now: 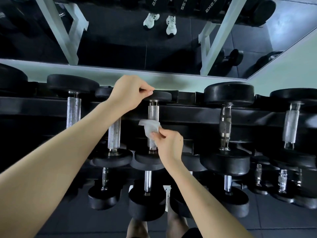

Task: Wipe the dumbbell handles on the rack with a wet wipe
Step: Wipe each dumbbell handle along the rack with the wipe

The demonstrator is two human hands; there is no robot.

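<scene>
**Wipe Meets Steel**

On the rack (188, 115), a heavy-looking dumbbell (163, 96) lay between the hands: the left hand (127, 93) gripped its far head, while the right hand (169, 145), at the knurled handle (153, 112), pinched the limp wet wipe (150, 127).

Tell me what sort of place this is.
Most likely a gym's free-weights corner: rows of black dumbbells on a tiered rack, a wall mirror behind it, and dark rubber floor tiles.
</scene>
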